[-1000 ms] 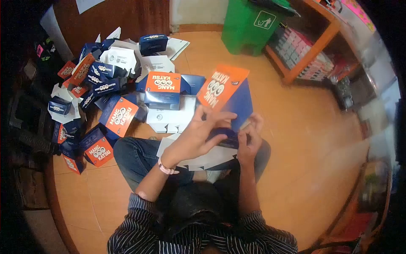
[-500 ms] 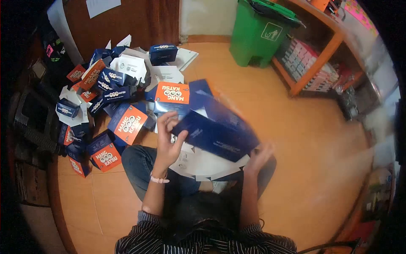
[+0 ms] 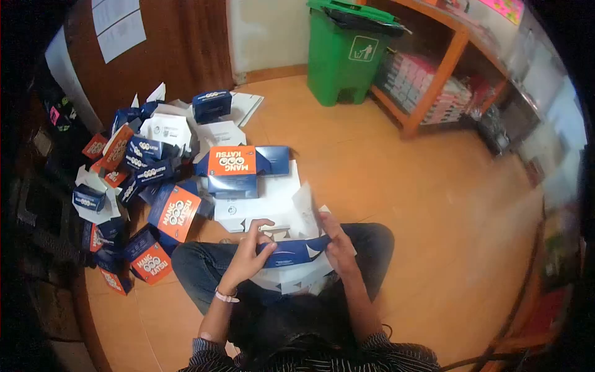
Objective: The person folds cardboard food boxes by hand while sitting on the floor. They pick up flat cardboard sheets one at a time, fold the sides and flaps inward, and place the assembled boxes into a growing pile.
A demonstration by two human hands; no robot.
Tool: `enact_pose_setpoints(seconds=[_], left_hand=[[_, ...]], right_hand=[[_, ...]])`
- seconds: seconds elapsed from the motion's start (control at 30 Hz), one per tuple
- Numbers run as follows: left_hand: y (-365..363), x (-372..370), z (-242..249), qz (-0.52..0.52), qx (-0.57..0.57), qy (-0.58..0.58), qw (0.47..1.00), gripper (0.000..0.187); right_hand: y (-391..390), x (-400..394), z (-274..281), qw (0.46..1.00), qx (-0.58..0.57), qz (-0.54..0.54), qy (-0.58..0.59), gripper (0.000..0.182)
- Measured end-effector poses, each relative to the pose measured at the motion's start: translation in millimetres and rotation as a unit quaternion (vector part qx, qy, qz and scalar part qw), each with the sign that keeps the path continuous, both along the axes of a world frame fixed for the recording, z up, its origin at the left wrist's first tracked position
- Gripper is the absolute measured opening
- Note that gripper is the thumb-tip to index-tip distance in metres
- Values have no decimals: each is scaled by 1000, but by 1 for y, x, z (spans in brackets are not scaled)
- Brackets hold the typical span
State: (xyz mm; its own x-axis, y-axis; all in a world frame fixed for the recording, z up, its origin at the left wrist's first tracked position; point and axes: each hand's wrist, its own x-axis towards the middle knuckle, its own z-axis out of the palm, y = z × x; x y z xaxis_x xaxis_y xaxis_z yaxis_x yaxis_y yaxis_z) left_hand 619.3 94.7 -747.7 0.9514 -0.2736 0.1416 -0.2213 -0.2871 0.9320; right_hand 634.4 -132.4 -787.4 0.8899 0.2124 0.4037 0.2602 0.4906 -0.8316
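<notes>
Over my crossed legs, a dark blue box blank [image 3: 290, 253] is held between my two hands, partly folded, with its white inner face and a raised flap showing. At its left end, my left hand [image 3: 253, 253] grips the blue panel with thumb and fingers. My right hand [image 3: 338, 247] is closed round the other end. White sheets of card [image 3: 300, 277] lie on my lap below it. Just beyond, an orange and blue "Mang Katsu" box [image 3: 232, 164] rests on flat white blanks [image 3: 273, 192] on the floor.
Folded blue and orange boxes [image 3: 149, 170] are heaped with white card at the left, by a brown door [image 3: 180, 49]. A green bin [image 3: 341, 59] stands ahead, beside an orange wooden shelf [image 3: 437, 77] with stacked packs [image 3: 418, 87].
The blue blank has come down and closer to my lap, turning from a broad slanted panel to a narrower, folded one. Both hands moved with it; the view also shifted.
</notes>
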Motion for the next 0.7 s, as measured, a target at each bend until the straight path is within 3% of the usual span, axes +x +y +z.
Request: enact_pose_setpoints(seconds=[0.03, 0.1, 0.17, 0.2, 0.23, 0.3, 0.33, 0.4, 0.5, 0.53, 0.63, 0.67, 0.7], left_hand=[[-3, 5, -5, 5, -45, 70, 997, 38], [-6, 11, -15, 14, -20, 45, 999, 40], [-10, 15, -10, -15, -34, 78, 996, 36], [-14, 14, -4, -29, -55, 128, 990, 36], [-17, 14, 2, -33, -55, 127, 990, 36], [-20, 14, 8, -2, -60, 90, 994, 35], [-20, 14, 8, -5, -50, 80, 996, 36], [-19, 14, 16, -5, -32, 54, 998, 37], [-22, 11, 17, -8, -12, 32, 999, 39], [-22, 11, 17, -4, -9, 34, 999, 39], [-24, 12, 16, -15, 4, 82, 996, 42], [-24, 11, 17, -11, 3, 82, 997, 42], [-25, 10, 18, -18, -18, 73, 997, 45]], right_hand=[[1, 0, 1, 1000, 10, 25, -8, 12], [0, 6, 0, 998, 42, 50, -20, 13], [5, 12, 7, 993, -91, -53, -46, 14], [12, 12, 11, 972, -186, -127, -71, 18], [19, 6, 23, 906, -342, -229, -104, 21], [26, 1, 34, 822, -455, -316, -134, 21], [27, 0, 38, 822, -453, -318, -133, 21], [29, -3, 43, 823, -502, -188, -186, 19], [24, -5, 49, 846, -478, -189, -143, 17], [26, -4, 45, 836, -466, -266, -116, 17], [30, -2, 35, 845, -404, -337, -100, 16], [27, -3, 36, 869, -410, -263, -92, 15], [26, -2, 36, 870, -410, -260, -91, 15]])
